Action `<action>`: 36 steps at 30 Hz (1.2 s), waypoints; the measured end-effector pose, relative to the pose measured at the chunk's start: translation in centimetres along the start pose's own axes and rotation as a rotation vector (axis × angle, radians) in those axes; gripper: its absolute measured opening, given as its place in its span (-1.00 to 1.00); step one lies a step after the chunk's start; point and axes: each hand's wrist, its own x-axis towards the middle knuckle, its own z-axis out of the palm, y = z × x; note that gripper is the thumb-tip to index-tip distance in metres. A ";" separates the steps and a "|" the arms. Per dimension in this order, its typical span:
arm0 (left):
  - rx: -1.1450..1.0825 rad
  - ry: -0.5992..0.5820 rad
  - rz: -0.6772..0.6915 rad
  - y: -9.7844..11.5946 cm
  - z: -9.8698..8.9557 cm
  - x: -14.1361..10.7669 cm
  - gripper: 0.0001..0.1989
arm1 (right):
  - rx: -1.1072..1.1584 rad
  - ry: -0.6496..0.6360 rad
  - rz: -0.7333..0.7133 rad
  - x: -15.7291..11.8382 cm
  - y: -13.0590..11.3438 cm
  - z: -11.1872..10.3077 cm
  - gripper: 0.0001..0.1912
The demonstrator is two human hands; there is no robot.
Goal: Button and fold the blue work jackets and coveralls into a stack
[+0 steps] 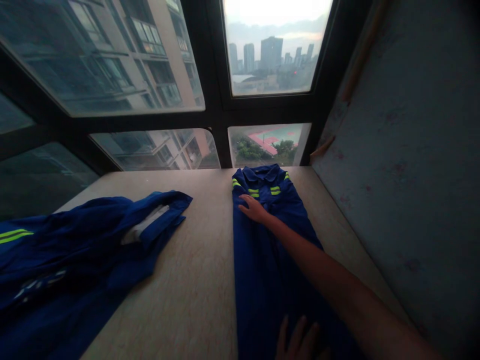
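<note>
A navy-blue coverall [257, 280] with yellow-green stripes lies lengthwise on the pale surface, its collar at the window end. My right hand [254, 208] rests on its upper part just below the chest stripes, fingers stretched out and apart. At the bottom edge, the spread fingers of my left hand [299, 340] lie over the lower part of the same garment; the rest of that hand is out of frame. Neither hand appears to grip the cloth.
A second blue garment [108, 235], crumpled, with yellow-green stripes and a pale lining at its collar, lies to the left on the stone-like sill [198, 280]. Dark-framed windows [221, 107] border the far side. A patterned wall [397, 165] rises at the right.
</note>
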 end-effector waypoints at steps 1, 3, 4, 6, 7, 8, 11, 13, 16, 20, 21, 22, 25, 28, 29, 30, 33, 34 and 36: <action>-0.041 -0.035 0.035 -0.3 -0.4 0.3 -0.71 | 0.017 0.014 -0.010 -1.9 0.0 -1.1 -0.51; -0.165 -0.135 0.105 -1.0 -2.4 1.5 -0.71 | 0.055 0.026 -0.019 -7.0 0.3 -3.4 -0.52; -0.241 -0.185 0.111 -1.5 -3.9 2.3 -0.68 | 0.079 0.031 -0.015 -9.9 0.5 -4.7 -0.52; -0.417 -0.260 0.058 -2.6 -7.4 4.3 -0.52 | 0.185 0.066 0.055 -16.3 0.6 -7.0 -0.52; -0.481 -0.311 -0.009 -3.3 -9.2 5.4 -0.52 | 0.203 0.101 0.120 -19.6 0.5 -7.9 -0.53; -0.516 -0.338 -0.119 -4.0 -10.7 6.5 -0.56 | 0.206 0.129 0.184 -22.8 0.2 -8.7 -0.53; -0.483 -0.353 -0.254 -6.0 -13.6 10.1 -0.56 | 0.117 0.152 0.249 -31.5 -1.6 -9.1 -0.58; -0.362 -0.368 -0.208 -7.2 -13.7 12.3 -0.53 | -0.038 0.134 0.135 -35.8 -3.5 -8.0 -0.54; -0.170 -0.450 -0.049 -8.1 -12.2 14.7 -0.47 | -0.311 0.103 -0.200 -39.5 -6.2 -5.1 -0.45; -0.055 -0.558 0.077 -8.4 -9.3 15.5 -0.41 | -0.615 0.241 -0.460 -40.3 -8.4 -1.2 -0.56; -0.046 -0.572 0.081 -8.5 -8.8 15.3 -0.41 | -0.641 0.277 -0.466 -40.2 -8.6 -0.5 -0.61; -0.041 -0.580 0.081 -8.6 -8.3 15.2 -0.41 | -0.645 0.306 -0.460 -40.1 -8.7 0.0 -0.65; -0.039 -0.579 0.079 -8.8 -7.9 14.8 -0.41 | -0.627 0.307 -0.425 -40.0 -8.8 0.4 -0.70; -0.049 -0.588 0.072 -8.8 -8.2 14.9 -0.41 | -0.633 0.287 -0.436 -40.0 -8.7 -0.2 -0.70; -0.051 -0.595 0.068 -8.8 -8.3 15.0 -0.41 | -0.641 0.281 -0.448 -40.0 -8.7 -0.5 -0.70; -0.052 -0.599 0.065 -8.8 -8.4 15.0 -0.41 | -0.647 0.277 -0.459 -40.0 -8.7 -0.7 -0.70; -0.054 -0.575 0.057 -8.7 -8.4 15.0 -0.43 | -0.642 0.261 -0.458 -39.9 -8.6 -0.7 -0.70; -0.056 -0.559 0.055 -8.6 -8.4 15.0 -0.44 | -0.634 0.265 -0.445 -39.9 -8.6 -0.6 -0.70; -0.062 -0.537 0.053 -8.6 -8.3 14.8 -0.45 | -0.620 0.281 -0.413 -39.9 -8.7 -0.1 -0.73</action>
